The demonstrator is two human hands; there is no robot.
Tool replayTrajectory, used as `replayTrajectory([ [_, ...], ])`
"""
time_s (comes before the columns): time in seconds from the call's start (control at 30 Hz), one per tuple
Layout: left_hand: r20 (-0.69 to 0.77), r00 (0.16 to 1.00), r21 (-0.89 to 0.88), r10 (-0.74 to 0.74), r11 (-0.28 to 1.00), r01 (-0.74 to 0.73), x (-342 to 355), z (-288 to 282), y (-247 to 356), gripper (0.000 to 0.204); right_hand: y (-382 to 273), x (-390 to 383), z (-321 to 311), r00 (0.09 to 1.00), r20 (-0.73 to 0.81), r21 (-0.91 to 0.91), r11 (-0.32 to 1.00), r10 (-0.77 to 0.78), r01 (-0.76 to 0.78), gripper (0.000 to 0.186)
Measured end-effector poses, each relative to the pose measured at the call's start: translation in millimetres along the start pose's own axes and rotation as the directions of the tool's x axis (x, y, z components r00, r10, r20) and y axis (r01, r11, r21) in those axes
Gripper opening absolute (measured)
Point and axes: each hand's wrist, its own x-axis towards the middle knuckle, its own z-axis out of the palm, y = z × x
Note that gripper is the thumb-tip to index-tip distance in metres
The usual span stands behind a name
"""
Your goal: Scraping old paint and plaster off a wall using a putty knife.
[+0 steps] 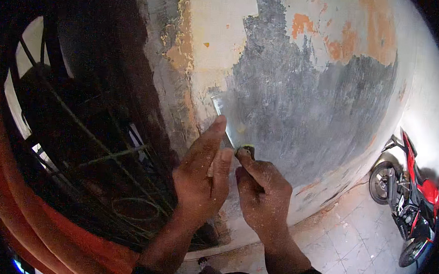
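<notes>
A scraper with a wide, shiny metal blade (223,114) lies against the patchy wall, where pale paint borders a bare grey area (302,107). My right hand (266,190) is closed around its short dark handle (246,149), the thumb on top. My left hand (199,178) is beside it, fingers and thumb stretched upward. Its longest visible fingertip touches the left edge of the blade, and the thumb points up near the blade's lower end. Pale dust specks both hands. Part of the handle is hidden inside the right fist.
Left of the wall corner is a dark opening with a metal grille (110,155). An orange-red curtain (48,227) hangs at the lower left. A red and black motorcycle (412,194) stands at the right on a pale tiled floor (341,245) scattered with debris.
</notes>
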Motion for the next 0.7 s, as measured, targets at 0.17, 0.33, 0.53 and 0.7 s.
replayTrajectory([
  [0.17,0.064,0.971,-0.132,-0.232,0.962,0.238,24,12,31,0.053,-3,17,-10,0.999,-0.025,-0.131,0.991,0.027,-0.030,0.023],
  [0.33,0.124,0.914,-0.304,-0.386,0.862,0.405,22,21,29,0.058,10,28,-13,0.996,0.047,0.150,0.986,-0.074,0.066,0.033],
  [0.53,0.231,0.863,-0.528,-0.450,0.687,0.500,-13,21,31,0.057,6,17,-31,0.900,0.403,0.381,0.864,0.166,-0.330,0.043],
  [0.7,0.106,0.959,-0.206,-0.264,0.938,0.281,1,28,24,0.075,-6,59,-52,0.853,0.505,0.318,0.890,0.132,-0.326,0.044],
])
